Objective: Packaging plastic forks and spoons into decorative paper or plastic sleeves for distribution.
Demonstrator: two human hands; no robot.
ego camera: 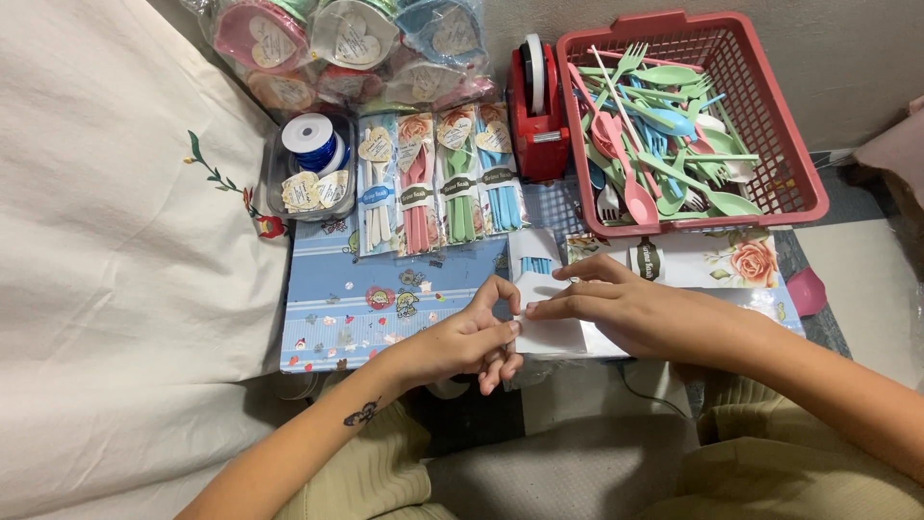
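Observation:
My left hand (472, 337) pinches the left edge of a clear plastic sleeve (551, 308) with a white backing, which lies at the near edge of a low blue patterned table (385, 308). Blue cutlery (536, 264) shows at the sleeve's far end. My right hand (626, 308) lies flat across the sleeve, fingers pointing left and pressing it down. The fingertips of both hands meet at the sleeve's left edge.
A red basket (780, 125) of loose pastel forks and spoons stands at the back right. Beside it are a red tape dispenser (537, 106), several packed cutlery sets (438, 178), a tray with blue ribbon (310, 144) and floral cards (731, 258). White embroidered cloth (115, 241) lies left.

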